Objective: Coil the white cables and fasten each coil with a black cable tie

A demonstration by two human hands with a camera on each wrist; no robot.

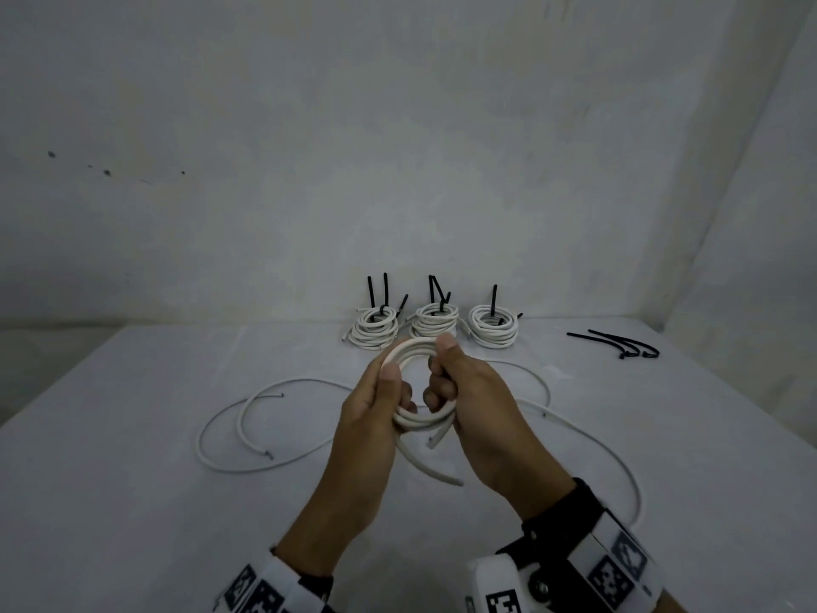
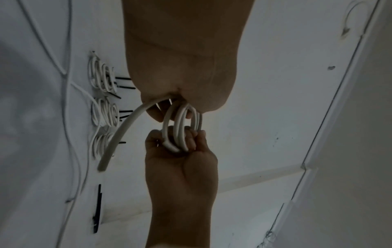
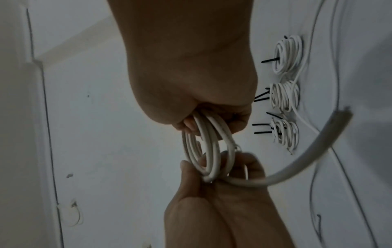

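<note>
Both hands hold one half-wound coil of white cable above the middle of the table. The left hand has its grip closed around the coil's left side, thumb on top and fingers curled through the ring. The right hand grips the right side the same way, its thumb pressed on the upper rim and its fingers hooked inside. In the left wrist view the coil shows about four turns running from one hand to the other, with a loose tail curving away to the side. The right wrist view shows the same ring stretched between the right hand and the left hand.

No boxes or trays are in sight; everything lies straight on the table.

Three finished coils stand in a row at the far edge of the table: the left coil, the middle coil and the right coil. Each is bound with black ties whose ends stick upward.

Spare black ties lie in a small bunch near the far right corner; there seem to be three, though they overlap.

Loose white cable lies uncoiled on the table. On the left side a cable curls in open loops; I cannot tell whether it is one piece or two. On the right side a long cable sweeps toward the near edge.
</note>
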